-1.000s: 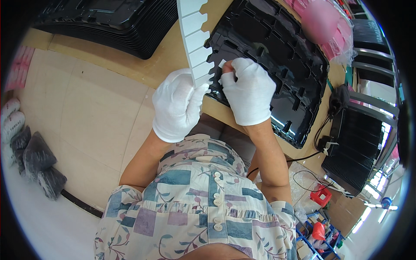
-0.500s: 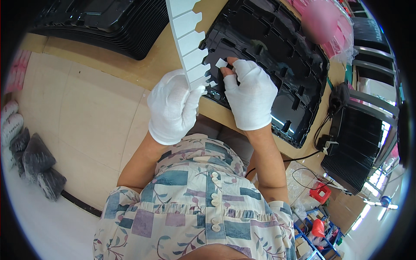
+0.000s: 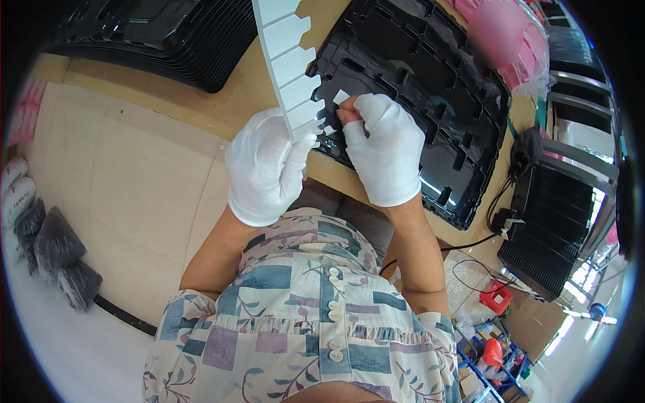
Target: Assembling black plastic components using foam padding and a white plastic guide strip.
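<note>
My left hand (image 3: 263, 168), in a white glove, is closed on the lower end of a white notched strip (image 3: 287, 60), which is scored into tabs and stands up in front of me. Between the bare thumb and forefinger tips of my right hand (image 3: 386, 148), also gloved in white, is a small white tab (image 3: 340, 97). It is apart from the strip, a little to its right. Beneath both hands lies a large glossy black plastic tray (image 3: 463, 101) with moulded ribs and recesses, on a wooden table (image 3: 235, 94).
A stack of black trays (image 3: 195, 47) stands at the table's far left, and another black stack (image 3: 544, 228) is to the right beside cables (image 3: 500, 195). Pink material in clear plastic (image 3: 527, 60) lies at the far right. Dark bags (image 3: 60, 242) sit on the floor at left.
My right hand has shifted slightly left and nearer the strip, with the small tab tilting in its fingers. My left hand and the strip have moved a little left.
</note>
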Demonstrator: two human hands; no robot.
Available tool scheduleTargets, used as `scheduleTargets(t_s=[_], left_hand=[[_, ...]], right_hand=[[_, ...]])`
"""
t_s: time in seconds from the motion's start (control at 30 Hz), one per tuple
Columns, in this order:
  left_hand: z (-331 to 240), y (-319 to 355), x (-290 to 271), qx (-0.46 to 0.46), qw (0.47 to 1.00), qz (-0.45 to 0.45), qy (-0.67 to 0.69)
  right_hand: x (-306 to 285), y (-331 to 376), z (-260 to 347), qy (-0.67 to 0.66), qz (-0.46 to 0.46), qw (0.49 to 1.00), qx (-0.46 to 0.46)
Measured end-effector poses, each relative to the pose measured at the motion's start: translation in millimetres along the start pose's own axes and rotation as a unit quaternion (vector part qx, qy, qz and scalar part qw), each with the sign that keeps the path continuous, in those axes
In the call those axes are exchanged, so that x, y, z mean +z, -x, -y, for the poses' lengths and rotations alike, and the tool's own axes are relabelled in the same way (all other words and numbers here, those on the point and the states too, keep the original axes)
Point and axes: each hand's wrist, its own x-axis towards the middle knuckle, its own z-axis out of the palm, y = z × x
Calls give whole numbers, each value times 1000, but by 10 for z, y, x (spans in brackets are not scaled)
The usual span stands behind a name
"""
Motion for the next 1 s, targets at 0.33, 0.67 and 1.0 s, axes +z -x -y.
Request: scheduleTargets(t_s=[0.33, 0.67, 1.0], left_hand=[[-12, -10, -12, 9, 1000, 6, -14], [-15, -9, -19, 8, 1000, 14, -7], [-36, -24, -20, -19, 1000, -3, 19]], right_hand=[[-16, -78, 23, -1, 7, 994, 108], [-37, -138, -38, 96, 65, 984, -133], [-299, 58, -167, -165, 87, 982, -5]])
